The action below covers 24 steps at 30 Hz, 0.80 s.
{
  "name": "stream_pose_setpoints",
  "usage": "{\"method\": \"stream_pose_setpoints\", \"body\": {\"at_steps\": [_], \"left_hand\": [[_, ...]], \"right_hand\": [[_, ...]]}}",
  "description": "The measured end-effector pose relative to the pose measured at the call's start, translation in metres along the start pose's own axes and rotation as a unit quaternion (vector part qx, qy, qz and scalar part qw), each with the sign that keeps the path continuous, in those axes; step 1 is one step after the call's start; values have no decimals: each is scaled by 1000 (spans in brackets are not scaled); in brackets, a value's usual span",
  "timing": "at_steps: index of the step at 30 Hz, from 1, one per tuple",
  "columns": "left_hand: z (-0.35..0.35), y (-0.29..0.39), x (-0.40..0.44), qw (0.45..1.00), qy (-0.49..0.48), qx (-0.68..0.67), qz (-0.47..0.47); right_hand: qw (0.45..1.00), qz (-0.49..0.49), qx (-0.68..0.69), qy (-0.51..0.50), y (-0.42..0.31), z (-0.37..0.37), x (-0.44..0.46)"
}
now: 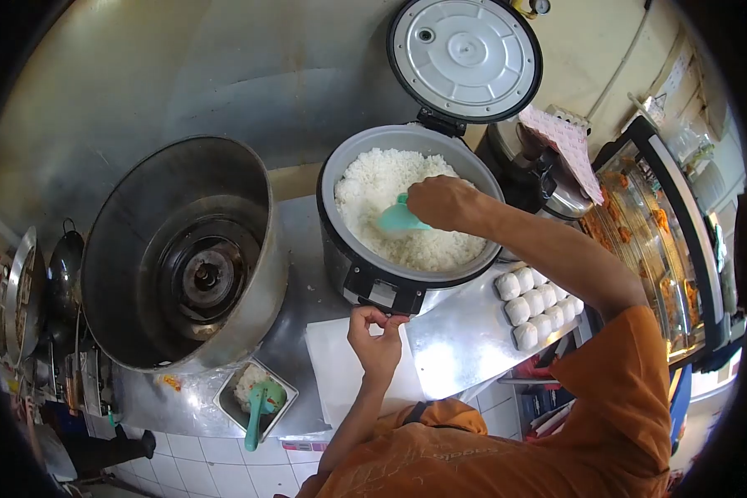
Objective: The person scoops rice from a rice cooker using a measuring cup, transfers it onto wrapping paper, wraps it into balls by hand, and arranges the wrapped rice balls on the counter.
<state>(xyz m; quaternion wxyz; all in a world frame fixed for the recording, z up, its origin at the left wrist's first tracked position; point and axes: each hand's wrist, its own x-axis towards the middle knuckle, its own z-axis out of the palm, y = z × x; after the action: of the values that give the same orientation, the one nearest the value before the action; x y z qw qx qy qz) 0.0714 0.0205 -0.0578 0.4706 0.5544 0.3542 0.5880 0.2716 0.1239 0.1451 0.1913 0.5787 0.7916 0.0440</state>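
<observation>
White rice (373, 178) fills the open rice cooker (334, 241) in the middle of the view. My right hand (442, 202) is closed on a green rice paddle (402, 217), whose blade rests at the surface of the rice. At the cooker's front edge, just under the latch, is my left hand (376, 342), its thumb and fingers pinched together at the front of the cooker. White paper sheets (332, 365) lie under and beside that hand. The cooker's lid (466, 58) stands raised behind the pot.
A large metal drum (266, 282) stands at the left. In front of it, a square container (286, 407) holds rice and a green scoop (257, 415). Several wrapped white balls (519, 311) sit right of the cooker, near another lidded cooker (506, 149) and a food display case (681, 216).
</observation>
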Motion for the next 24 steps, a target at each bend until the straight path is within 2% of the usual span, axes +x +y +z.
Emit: {"method": "stream_pose_setpoints", "body": {"at_steps": [2,3,8,12,15,18,19,22,24], "left_hand": [[-1,4,1,1000,-3,5,3],[-1,6,2,1000,6,2,-5],[0,8,5,999,21,-32,-30],[-1,15,7,999,18,-3,-28],[-3,17,8,999,3,5,-41],[-7,21,10,997,-15,-19,-75],[-7,17,9,997,-14,-31,-72],[-2,22,12,997,-12,-45,-64],[-6,25,10,997,-19,-34,-60]], "right_hand": [[999,-23,24,-7,-13,1,4],[987,-83,30,-137,-22,0,14],[989,-33,116,-90,-21,17,-12],[981,-3,185,-65,-12,16,-23],[977,-44,177,-112,6,15,-20],[973,-131,145,-119,30,1,-19],[956,-33,216,-193,29,-12,-21],[919,2,306,-250,35,-15,-15],[902,1,365,-229,39,-7,-15]]}}
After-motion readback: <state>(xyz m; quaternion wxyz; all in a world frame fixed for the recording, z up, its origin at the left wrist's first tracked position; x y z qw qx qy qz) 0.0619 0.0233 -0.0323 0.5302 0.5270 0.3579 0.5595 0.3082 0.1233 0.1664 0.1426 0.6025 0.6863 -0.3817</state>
